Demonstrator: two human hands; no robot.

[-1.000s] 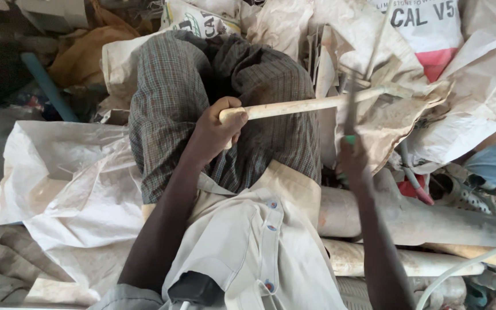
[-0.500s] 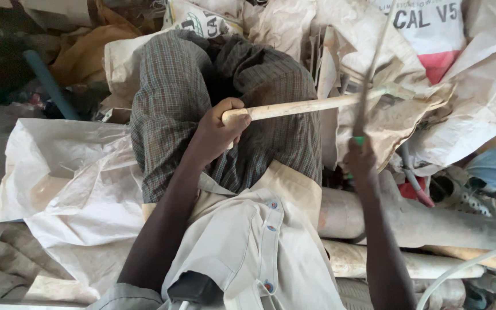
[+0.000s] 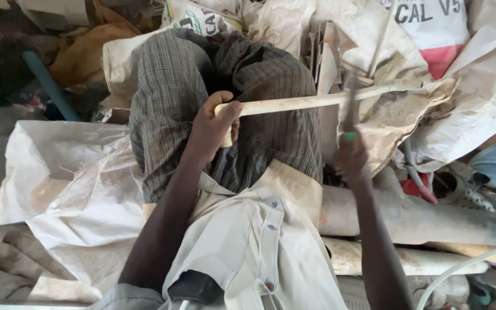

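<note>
My left hand grips the near end of a pale thin pipe that lies across my checked-cloth knees and reaches right over a dirty sack. My right hand holds a thin blade-like tool with a green handle; its blade stands upright against the pipe and is blurred. My beige shirt fills the bottom middle of the view.
White woven sacks lie at left and at the upper right. Thick grey pipes lie at the lower right, with a thin white hose beside them. A blue pipe leans at the upper left among clutter.
My right hand has moved the tool up and down against the pipe. My left hand has kept its grip on the pipe's end, which has barely shifted.
</note>
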